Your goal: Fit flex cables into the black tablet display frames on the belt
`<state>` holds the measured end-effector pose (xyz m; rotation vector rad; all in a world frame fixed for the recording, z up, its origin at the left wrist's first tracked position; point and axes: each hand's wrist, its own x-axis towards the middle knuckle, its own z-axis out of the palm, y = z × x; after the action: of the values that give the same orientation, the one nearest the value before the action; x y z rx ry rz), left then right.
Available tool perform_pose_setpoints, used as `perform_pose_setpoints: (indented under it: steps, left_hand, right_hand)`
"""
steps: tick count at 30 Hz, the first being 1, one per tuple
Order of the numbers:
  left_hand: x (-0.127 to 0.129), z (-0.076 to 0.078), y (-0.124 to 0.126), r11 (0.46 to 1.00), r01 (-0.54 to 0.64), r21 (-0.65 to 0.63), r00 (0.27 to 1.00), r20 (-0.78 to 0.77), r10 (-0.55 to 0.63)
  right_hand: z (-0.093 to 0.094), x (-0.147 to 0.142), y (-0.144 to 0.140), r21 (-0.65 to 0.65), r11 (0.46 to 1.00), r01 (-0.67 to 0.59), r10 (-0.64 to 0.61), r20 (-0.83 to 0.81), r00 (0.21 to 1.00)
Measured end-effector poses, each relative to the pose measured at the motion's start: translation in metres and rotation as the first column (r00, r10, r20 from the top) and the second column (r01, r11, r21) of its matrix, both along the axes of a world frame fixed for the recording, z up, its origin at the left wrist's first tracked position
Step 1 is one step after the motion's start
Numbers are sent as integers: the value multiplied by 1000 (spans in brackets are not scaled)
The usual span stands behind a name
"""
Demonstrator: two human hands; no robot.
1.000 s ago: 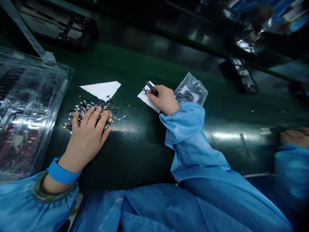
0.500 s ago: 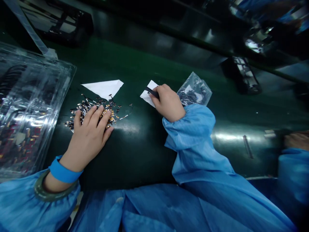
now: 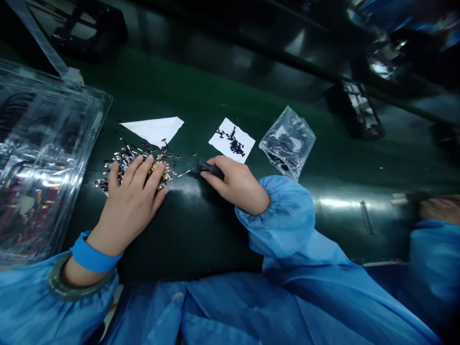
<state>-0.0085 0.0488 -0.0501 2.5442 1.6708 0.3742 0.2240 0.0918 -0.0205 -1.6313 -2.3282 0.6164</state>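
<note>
Here, tweezers (image 3: 210, 168) in right hand (image 3: 235, 184).

Left hand (image 3: 131, 203) rests on small parts (image 3: 140, 160); right hand (image 3: 235, 184) holds tweezers (image 3: 210, 167).

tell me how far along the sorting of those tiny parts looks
Done: a few black bits lie on the white paper square. In hand: the right hand holds black tweezers near the pile of small metal parts; the left hand rests flat on it. Left: most of the pile.
</note>
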Motion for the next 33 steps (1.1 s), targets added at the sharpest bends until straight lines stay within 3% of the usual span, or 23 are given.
perform_pose_setpoints:
  steps: [5,9,14,20,25,33]
  left_hand:
    - [0,2,-1,1000,2,24,1000,-7,-2]
    - [0,4,-3,998,9,67,1000,-4,-9]
    - [0,4,-2,990,97,101,995,6,-98]
    - [0,2,-2,984,130,120,991,-46,-126]
    - [0,1,-2,982,134,132,990,-50,-128]
    - [0,-1,-2,979,137,150,991,-24,-135]
  right_hand:
    - [0,2,5,-47,998,-45,43,-39,998]
    - [-8,-6,3,-71,995,-67,69,25,997]
    - [-6,-19,5,-139,989,-58,71,95,993]
    - [-12,-47,3,-54,998,13,-15,-34,999]
    - [-19,-61,-3,-22,997,76,-76,6,997]
    - [-12,-67,-4,-64,990,129,-125,65,990]
